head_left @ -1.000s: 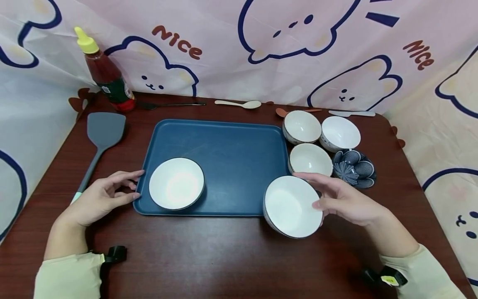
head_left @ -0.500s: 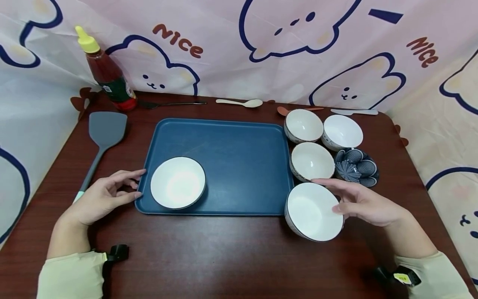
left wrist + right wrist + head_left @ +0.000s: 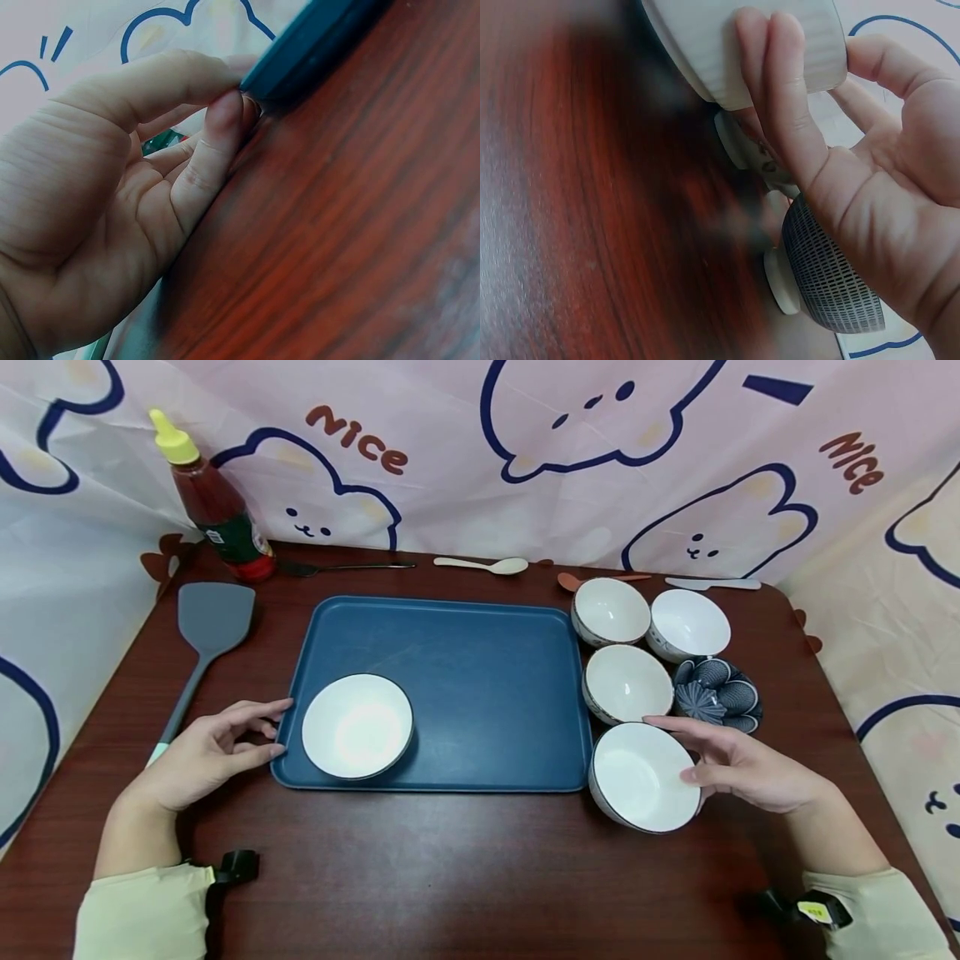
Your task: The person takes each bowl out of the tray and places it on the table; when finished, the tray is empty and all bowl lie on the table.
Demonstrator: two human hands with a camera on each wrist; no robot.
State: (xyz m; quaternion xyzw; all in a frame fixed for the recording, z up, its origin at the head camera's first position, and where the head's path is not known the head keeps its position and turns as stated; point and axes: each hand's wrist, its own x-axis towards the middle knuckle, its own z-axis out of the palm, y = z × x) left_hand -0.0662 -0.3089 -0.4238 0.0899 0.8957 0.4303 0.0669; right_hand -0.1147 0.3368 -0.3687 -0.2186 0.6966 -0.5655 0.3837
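Observation:
In the head view my right hand [image 3: 738,764] holds a white bowl [image 3: 641,777], thumb over its inner rim and other fingers outside. The bowl is just off the front right corner of a blue tray [image 3: 472,693], over the tabletop. In the right wrist view, two fingertips press the ribbed outer wall of the bowl [image 3: 802,60]; whether its foot touches the table is unclear. My left hand [image 3: 206,752] touches the tray's left rim with thumb and forefinger, the fingers relaxed. Another white bowl [image 3: 357,727] stands on the tray's front left part.
Three bowls, one a white bowl [image 3: 627,685], and a dark patterned bowl [image 3: 717,695] cluster right of the tray. A grey spatula [image 3: 216,618] lies left. A sauce bottle [image 3: 225,518], fork [image 3: 352,567], white spoon [image 3: 483,565], brown spoon [image 3: 570,582] and knife [image 3: 712,583] line the back.
My right hand has carried the white bowl rightward, from over the tray's front right corner to beside it, and slightly back in the last half second. The left hand keeps its place at the rim.

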